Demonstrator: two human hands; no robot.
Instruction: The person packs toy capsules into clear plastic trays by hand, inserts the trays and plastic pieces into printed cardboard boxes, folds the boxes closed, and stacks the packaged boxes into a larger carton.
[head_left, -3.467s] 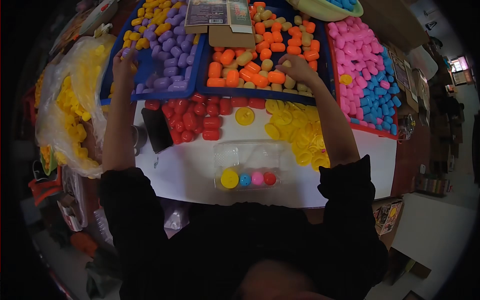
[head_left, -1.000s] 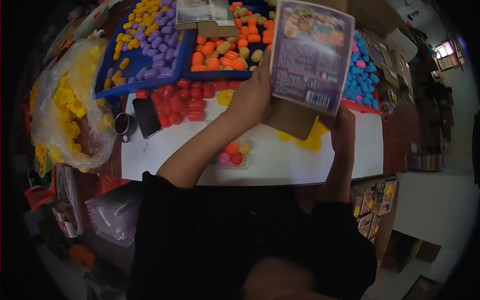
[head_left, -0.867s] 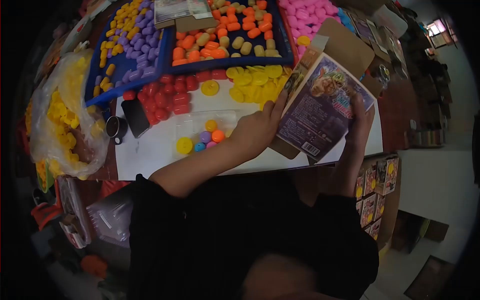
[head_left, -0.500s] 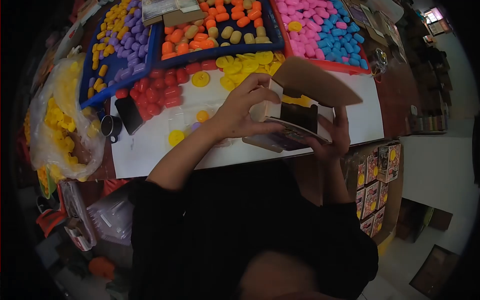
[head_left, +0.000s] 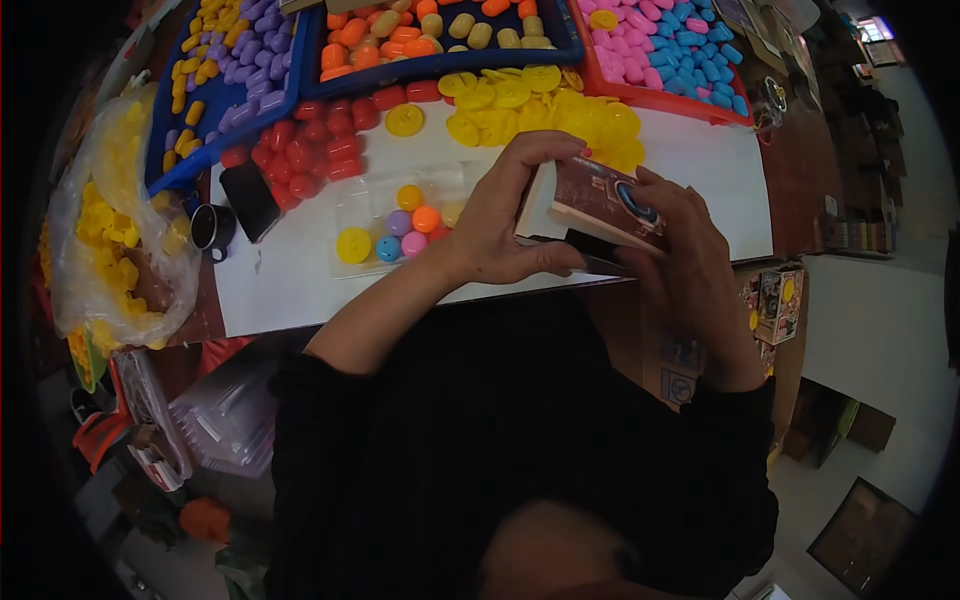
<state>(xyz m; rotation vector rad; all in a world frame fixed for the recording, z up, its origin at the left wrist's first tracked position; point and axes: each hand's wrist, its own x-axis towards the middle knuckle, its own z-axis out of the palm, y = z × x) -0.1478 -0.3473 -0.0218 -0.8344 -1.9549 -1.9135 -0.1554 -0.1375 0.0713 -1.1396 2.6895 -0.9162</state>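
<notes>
A small printed cardboard box (head_left: 610,205) is held between both hands over the front part of the white work surface. My left hand (head_left: 490,220) grips its left end, thumb below and fingers above. My right hand (head_left: 695,240) wraps the right end, fingers on the printed flap, which lies folded down over most of the opening. A dark gap still shows along the near side. Left of my left wrist lies a clear plastic tray (head_left: 350,210) with several colored round pieces and a yellow disc (head_left: 353,245) in it. Behind the box are piled yellow discs (head_left: 600,125).
Red capsules (head_left: 310,150) lie left of the discs. Blue trays (head_left: 440,75) and a red tray (head_left: 680,98) of colored capsules line the back. A dark cup (head_left: 212,230), a phone (head_left: 250,200) and a plastic bag (head_left: 120,240) stand left. Printed boxes (head_left: 780,300) sit lower right.
The box's raised brown flap has come down over the opening, so its printed face now shows. My right hand has moved up onto it. The view has shifted, showing more of the clear tray.
</notes>
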